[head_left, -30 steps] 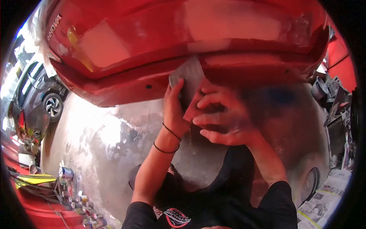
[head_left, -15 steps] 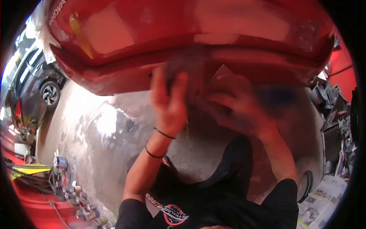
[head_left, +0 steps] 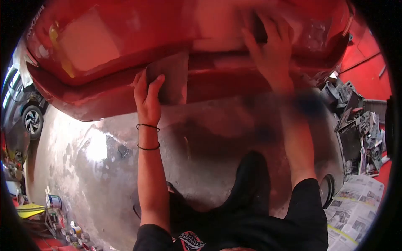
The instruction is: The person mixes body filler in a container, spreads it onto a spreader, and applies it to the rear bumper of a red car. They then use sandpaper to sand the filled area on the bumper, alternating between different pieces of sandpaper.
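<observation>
My left hand (head_left: 148, 94) grips a flat grey-brown sheet (head_left: 176, 77), thumb on its face, in front of the lower edge of the red car body (head_left: 159, 25). Two thin dark bands circle that wrist. Higher up on the right, my right hand (head_left: 274, 50) lies against the red panel, closed around a dark piece (head_left: 258, 27) between thumb and fingers; blur hides its exact shape. Paler matte patches show on the panel, one (head_left: 90, 39) at the left and another near my right hand.
A dark car (head_left: 16, 121) stands at the far left. Cans (head_left: 54, 201) and a yellow item (head_left: 30, 210) are at the lower left. Piled parts (head_left: 356, 125) and newspaper sheets (head_left: 356, 209) lie on the right. Below me is the worn floor (head_left: 109, 184).
My hands were close together near the car's lower edge. My left hand has moved left with the sheet; my right hand has moved up and right onto the panel. The view has shifted.
</observation>
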Tool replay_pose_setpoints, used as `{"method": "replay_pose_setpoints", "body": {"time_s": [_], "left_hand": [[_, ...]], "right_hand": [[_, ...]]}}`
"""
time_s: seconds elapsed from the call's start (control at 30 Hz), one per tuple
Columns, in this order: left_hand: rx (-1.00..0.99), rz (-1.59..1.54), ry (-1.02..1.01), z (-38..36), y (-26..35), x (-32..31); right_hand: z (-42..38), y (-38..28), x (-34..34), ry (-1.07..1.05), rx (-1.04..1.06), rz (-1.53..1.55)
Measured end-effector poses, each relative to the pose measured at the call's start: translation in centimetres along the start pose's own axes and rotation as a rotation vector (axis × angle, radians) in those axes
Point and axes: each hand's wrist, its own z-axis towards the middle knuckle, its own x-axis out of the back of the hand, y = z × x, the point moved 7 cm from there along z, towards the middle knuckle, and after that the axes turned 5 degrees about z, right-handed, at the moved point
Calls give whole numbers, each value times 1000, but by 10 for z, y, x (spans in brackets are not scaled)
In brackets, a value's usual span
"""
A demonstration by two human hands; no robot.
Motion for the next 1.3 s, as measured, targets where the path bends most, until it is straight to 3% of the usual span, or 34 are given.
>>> {"method": "replay_pose_setpoints", "body": {"time_s": [0.07, 0.17, 0.27, 0.37, 0.43, 0.53, 0.73, 0.83, 0.97, 1.07, 1.13, 1.3], "left_hand": [[18, -90, -6, -1, -2, -1], [15, -77, -21, -2, 0, 0], [49, -85, -6, -3, 0, 0], [20, -4, 14, -3, -5, 3], [15, -29, 22, -4, -7, 2], [22, -65, 12, -4, -4, 3], [36, -121, 6, -3, -3, 3], [34, -120, 1, -3, 1, 3], [1, -88, 3, -3, 2, 4], [10, -131, 15, -3, 0, 3], [26, -113, 11, -4, 0, 5], [29, -147, 6, -4, 3, 4]], "right_hand": [[0, -6, -4, 8, 17, -47], [6, -7, -4, 68, -133, 96], [-20, 4, -20, 44, 4, 4], [-51, -6, -8, -42, -67, 39], [-64, -12, -3, -239, -164, 30], [-53, -11, 9, -270, -198, 100], [14, -1, 10, -24, 45, -10], [27, -13, 12, -56, -121, 75], [-17, 2, -13, -12, -45, 35], [-57, -10, -12, -93, -142, -45], [-69, -19, -11, -276, -252, -17], [-46, -25, 7, -284, -246, 110]]}}
